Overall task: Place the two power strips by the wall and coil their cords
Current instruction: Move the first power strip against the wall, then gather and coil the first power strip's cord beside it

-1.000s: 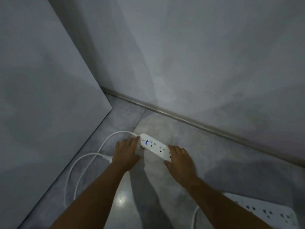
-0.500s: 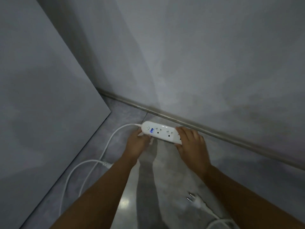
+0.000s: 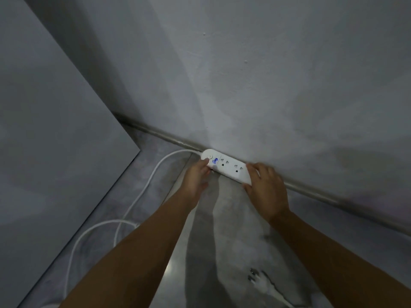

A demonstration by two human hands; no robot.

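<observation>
A white power strip (image 3: 229,166) with a blue logo lies on the floor tight against the skirting of the wall (image 3: 266,85). My left hand (image 3: 195,178) holds its left end, near the round switch. My right hand (image 3: 264,187) grips its right end. Its white cord (image 3: 142,192) leaves the left end and runs in loose loops down the floor at the left. A white plug (image 3: 258,280) with metal pins lies on the floor at the lower right. The second power strip is out of view.
A large grey panel (image 3: 55,152) stands on the left and meets the wall in a corner. The floor (image 3: 233,230) is grey tile with a glossy patch between my forearms.
Both hands have pushed the power strip away from me across the floor until it rests along the wall. The second strip has dropped out of view at the lower right.
</observation>
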